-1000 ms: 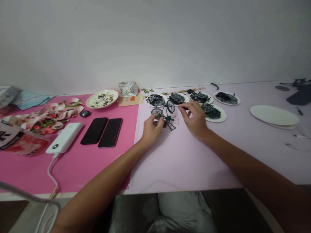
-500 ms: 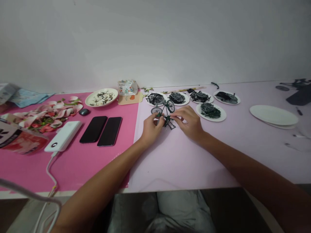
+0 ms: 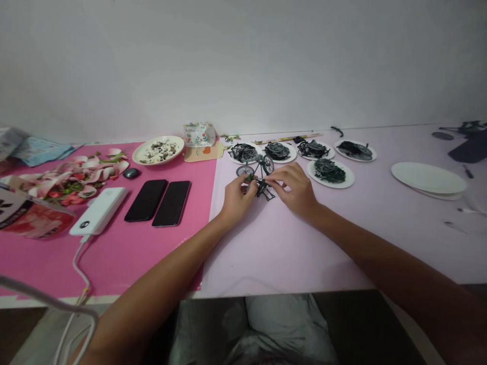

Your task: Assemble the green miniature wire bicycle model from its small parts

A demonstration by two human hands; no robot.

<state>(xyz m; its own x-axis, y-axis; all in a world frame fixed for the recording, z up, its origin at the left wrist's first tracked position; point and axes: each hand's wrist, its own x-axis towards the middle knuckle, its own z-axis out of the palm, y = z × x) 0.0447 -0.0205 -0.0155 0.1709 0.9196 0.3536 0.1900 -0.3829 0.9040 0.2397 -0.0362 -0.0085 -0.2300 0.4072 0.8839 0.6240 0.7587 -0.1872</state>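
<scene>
While two phones [image 3: 171, 204] are lying well apart to its left, the left hand [image 3: 239, 199] is grasping the toy bicycle [image 3: 260, 173] between thumb and fingers. The toy bicycle is bridging the gap between both hands, neither nearer, its long axis apparently running away from the near edge, with wheels [image 3: 268, 165] showing at the far end. Below it, the purple tabletop [image 3: 274, 253] is stretching toward that edge. The right hand [image 3: 294, 188] is meeting its right side with fingertips drawn together; whether they are gripping a small piece, I cannot tell. Beyond, a plate of parts [image 3: 349, 178] is bordering that hand's right side.
</scene>
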